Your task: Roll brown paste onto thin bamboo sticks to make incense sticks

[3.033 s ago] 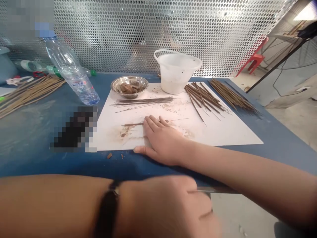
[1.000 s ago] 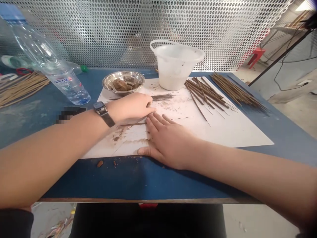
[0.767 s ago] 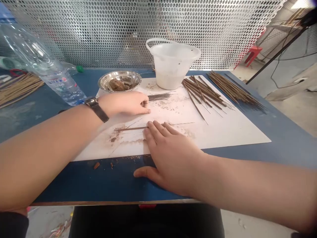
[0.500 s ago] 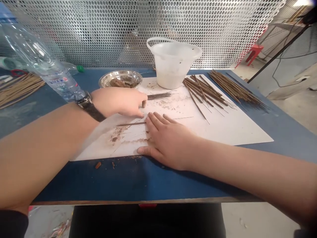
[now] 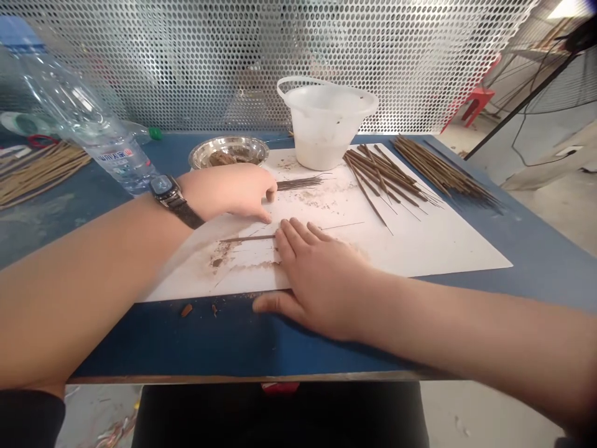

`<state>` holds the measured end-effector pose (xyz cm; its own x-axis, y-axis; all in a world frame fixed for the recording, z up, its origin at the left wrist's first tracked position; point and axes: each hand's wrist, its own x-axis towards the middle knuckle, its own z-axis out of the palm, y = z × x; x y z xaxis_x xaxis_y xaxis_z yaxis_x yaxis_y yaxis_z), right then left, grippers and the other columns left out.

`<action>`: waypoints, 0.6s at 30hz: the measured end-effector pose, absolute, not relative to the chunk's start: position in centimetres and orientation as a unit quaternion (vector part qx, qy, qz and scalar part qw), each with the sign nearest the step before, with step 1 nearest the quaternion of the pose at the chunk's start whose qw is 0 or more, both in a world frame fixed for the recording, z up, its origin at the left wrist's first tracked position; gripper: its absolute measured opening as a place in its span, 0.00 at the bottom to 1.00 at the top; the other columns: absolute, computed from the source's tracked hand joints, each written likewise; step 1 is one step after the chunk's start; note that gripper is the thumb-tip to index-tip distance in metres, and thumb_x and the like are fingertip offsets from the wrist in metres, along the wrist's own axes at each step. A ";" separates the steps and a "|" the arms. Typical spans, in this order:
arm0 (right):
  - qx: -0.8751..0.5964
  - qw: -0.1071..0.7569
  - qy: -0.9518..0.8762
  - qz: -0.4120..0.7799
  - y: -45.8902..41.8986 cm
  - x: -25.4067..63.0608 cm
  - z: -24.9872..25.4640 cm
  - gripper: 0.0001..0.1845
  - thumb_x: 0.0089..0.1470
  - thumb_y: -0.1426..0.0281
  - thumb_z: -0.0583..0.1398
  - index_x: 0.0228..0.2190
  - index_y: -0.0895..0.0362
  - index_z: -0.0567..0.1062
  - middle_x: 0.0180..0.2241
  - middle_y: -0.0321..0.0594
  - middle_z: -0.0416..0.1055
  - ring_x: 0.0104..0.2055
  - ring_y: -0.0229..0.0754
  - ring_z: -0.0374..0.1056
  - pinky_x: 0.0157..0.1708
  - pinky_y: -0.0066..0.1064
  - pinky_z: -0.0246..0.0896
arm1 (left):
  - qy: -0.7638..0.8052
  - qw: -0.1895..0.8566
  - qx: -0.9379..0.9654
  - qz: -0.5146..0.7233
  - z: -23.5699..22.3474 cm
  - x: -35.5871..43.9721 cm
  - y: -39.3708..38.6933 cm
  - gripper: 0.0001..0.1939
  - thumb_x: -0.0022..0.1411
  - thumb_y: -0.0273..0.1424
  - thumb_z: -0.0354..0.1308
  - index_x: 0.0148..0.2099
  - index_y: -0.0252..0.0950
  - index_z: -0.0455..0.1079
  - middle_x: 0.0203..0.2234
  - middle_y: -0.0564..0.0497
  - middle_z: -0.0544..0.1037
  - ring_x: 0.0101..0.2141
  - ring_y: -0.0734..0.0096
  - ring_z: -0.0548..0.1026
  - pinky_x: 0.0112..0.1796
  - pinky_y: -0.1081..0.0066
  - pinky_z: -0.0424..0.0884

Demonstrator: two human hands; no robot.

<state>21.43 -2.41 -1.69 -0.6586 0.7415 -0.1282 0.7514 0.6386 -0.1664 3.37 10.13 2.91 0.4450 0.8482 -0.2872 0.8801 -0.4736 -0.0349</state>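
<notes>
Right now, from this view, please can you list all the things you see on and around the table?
blue work table: one, blue, under everything
white paper sheet: one, white with brown smears, on the table
plastic bucket with a handle: one, milky white, at the sheet's far edge
round steel bowl: one, silver, holding brown lumps, by the sheet's far left corner
clear plastic water bottle: one, clear, tilted, far left
pale sticks: many, tan, table's left side
dark coated sticks: many, brown, right of the sheet's middle
second pile of dark sticks: many, brown, on the table, right of the sheet
thin stick bunch: one bunch, dark brown, mid-sheet
single coated stick: one, brown, under the right hand's fingers
perforated metal screen: one, silver, behind the table
red stool: one, red, far right on the floor
left hand: one, on the sheet beside the thin stick bunch, wearing a black wristwatch
right hand: one, flat on the sheet's near edge
</notes>
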 end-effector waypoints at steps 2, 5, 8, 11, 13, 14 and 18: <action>0.411 0.027 0.905 -0.109 -3.2 21.4 -1.6 0.64 0.65 0.31 0.45 0.74 0.75 0.58 0.77 0.69 0.45 0.80 0.72 0.42 0.76 0.61 0.50 | 0.506 0.061 0.851 -0.126 2.7 3.2 10.4 0.31 0.57 0.48 0.69 0.60 0.43 0.81 0.53 0.44 0.84 0.48 0.51 0.79 0.50 0.62 0.71; 0.409 0.023 0.907 -0.097 -2.9 21.4 -1.9 0.64 0.66 0.32 0.45 0.74 0.76 0.57 0.77 0.70 0.45 0.80 0.73 0.42 0.76 0.63 0.48 | 0.508 0.061 0.851 -0.121 2.5 3.0 10.7 0.30 0.56 0.49 0.70 0.59 0.46 0.82 0.52 0.45 0.85 0.49 0.49 0.80 0.50 0.61 0.71; 0.401 0.017 0.912 -0.084 -2.2 21.4 -2.1 0.62 0.68 0.34 0.44 0.75 0.77 0.56 0.77 0.70 0.45 0.80 0.71 0.41 0.77 0.63 0.44 | 0.510 0.066 0.849 -0.120 2.5 3.1 10.6 0.29 0.56 0.49 0.69 0.58 0.45 0.82 0.51 0.45 0.85 0.49 0.49 0.79 0.51 0.60 0.71; 0.399 0.007 0.912 -0.095 -3.2 21.5 -2.2 0.63 0.66 0.32 0.44 0.74 0.76 0.57 0.77 0.68 0.46 0.80 0.72 0.42 0.77 0.63 0.47 | 0.514 0.069 0.846 -0.123 2.7 3.2 10.2 0.29 0.57 0.48 0.69 0.58 0.44 0.82 0.51 0.45 0.85 0.49 0.50 0.79 0.51 0.60 0.70; 0.405 0.006 0.908 -0.106 -4.3 21.4 -2.2 0.64 0.64 0.31 0.45 0.74 0.75 0.58 0.77 0.67 0.47 0.80 0.72 0.42 0.77 0.62 0.48 | 0.517 0.070 0.843 -0.127 2.9 3.3 10.1 0.28 0.57 0.47 0.69 0.58 0.44 0.82 0.51 0.45 0.85 0.49 0.50 0.79 0.50 0.61 0.70; 0.409 0.005 0.906 -0.110 -4.6 21.3 -2.2 0.64 0.64 0.31 0.46 0.74 0.74 0.59 0.77 0.66 0.47 0.80 0.72 0.42 0.77 0.61 0.48 | 0.518 0.070 0.843 -0.129 3.0 3.4 10.0 0.27 0.57 0.47 0.69 0.58 0.44 0.82 0.51 0.45 0.85 0.49 0.51 0.79 0.50 0.61 0.70; 0.428 -0.015 0.895 -0.123 -3.1 21.1 -2.5 0.63 0.66 0.32 0.45 0.75 0.74 0.57 0.78 0.67 0.45 0.80 0.71 0.41 0.77 0.61 0.47 | 0.515 0.060 0.843 -0.148 3.6 3.4 9.3 0.27 0.60 0.47 0.67 0.58 0.41 0.80 0.54 0.44 0.83 0.47 0.53 0.79 0.46 0.63 0.70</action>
<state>21.10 -3.07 -2.48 -0.6325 0.7705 -0.0791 0.7634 0.6029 -0.2320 3.42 9.33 3.60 0.4268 0.8492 -0.3108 0.8847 -0.4633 -0.0510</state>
